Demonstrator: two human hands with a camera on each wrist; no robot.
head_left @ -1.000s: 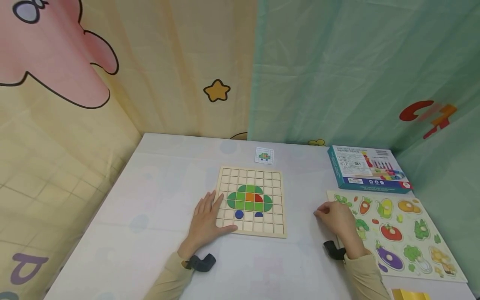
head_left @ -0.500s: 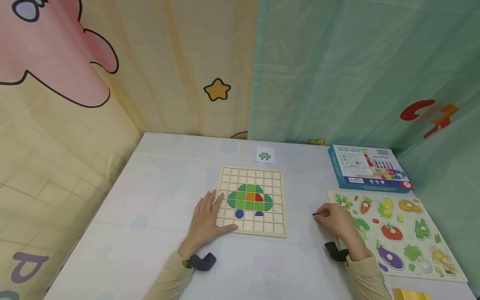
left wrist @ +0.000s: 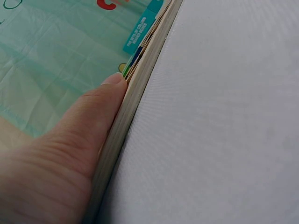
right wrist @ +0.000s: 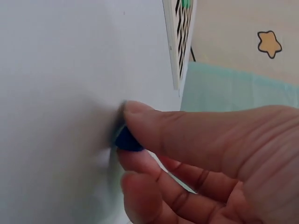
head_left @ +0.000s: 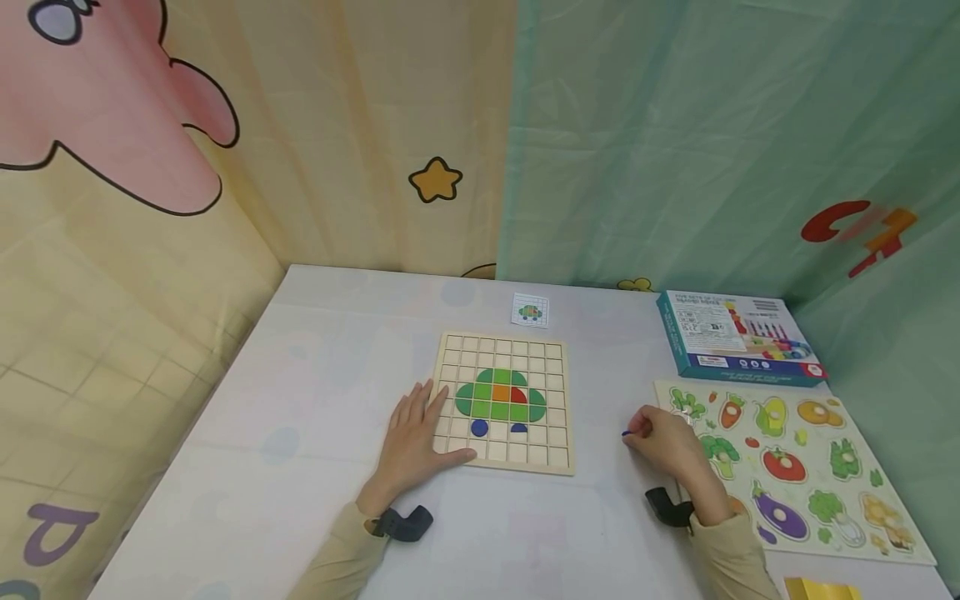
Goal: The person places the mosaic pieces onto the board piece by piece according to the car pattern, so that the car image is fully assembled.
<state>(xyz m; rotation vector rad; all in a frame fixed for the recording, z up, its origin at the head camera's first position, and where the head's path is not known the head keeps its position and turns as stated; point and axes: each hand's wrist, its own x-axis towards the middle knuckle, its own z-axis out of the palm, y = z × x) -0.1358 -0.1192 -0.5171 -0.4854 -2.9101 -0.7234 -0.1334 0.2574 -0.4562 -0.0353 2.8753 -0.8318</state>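
Note:
A wooden grid board (head_left: 553, 354) lies mid-table with a green, orange and red tile picture and two blue pieces below it. My left hand (head_left: 415, 446) rests flat on the board's left edge, fingers straight; in the left wrist view the thumb (left wrist: 88, 121) presses the board's side (left wrist: 122, 128). To the right of the board, my right hand (head_left: 670, 446) pinches a small blue piece (head_left: 626, 433) between thumb and fingers just above the white table; the right wrist view shows the blue piece (right wrist: 127, 140) in the pinch.
A small pattern card (head_left: 529, 311) lies behind the board. A teal box (head_left: 735, 337) sits at the back right, and a vegetable peg puzzle (head_left: 795, 462) lies just right of my right hand. A yellow object (head_left: 821, 589) shows at the bottom right edge.
The right hand shifted slightly left and nearer, and the blue piece now shows at its fingertips. The left hand stayed still on the board.

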